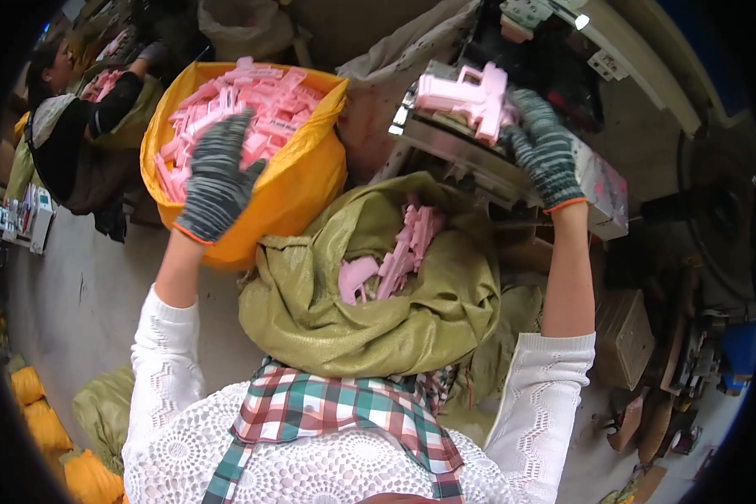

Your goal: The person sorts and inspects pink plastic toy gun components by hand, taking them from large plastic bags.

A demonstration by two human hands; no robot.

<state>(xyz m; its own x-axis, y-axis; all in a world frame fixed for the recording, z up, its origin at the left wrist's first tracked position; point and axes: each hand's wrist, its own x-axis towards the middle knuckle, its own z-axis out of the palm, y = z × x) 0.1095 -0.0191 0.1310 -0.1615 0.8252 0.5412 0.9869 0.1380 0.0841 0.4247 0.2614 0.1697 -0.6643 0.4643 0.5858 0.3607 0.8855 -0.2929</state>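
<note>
In a grey striped work glove, my right hand (539,139) is closed on the grip end of a pink plastic toy pistol (464,97), over a metal fixture of a machine (462,147). My left hand (223,181), gloved alike, lies over the near side of an orange-yellow sack (298,181), its fingers stretched and thumb apart. Pink toy pistols (265,88) fill that sack to the rim. Between my arms stands an olive woven sack (336,336) with a rolled-down edge. Inside it lie several pink toy pistols (407,248).
A box-shaped machine part (601,189) stands just right of my right wrist. At the far left another person (76,143) handles pink pieces. A cardboard box (622,336) is on the right, and several yellow bundles (46,428) lie at lower left. A whitish sack (248,25) stands behind.
</note>
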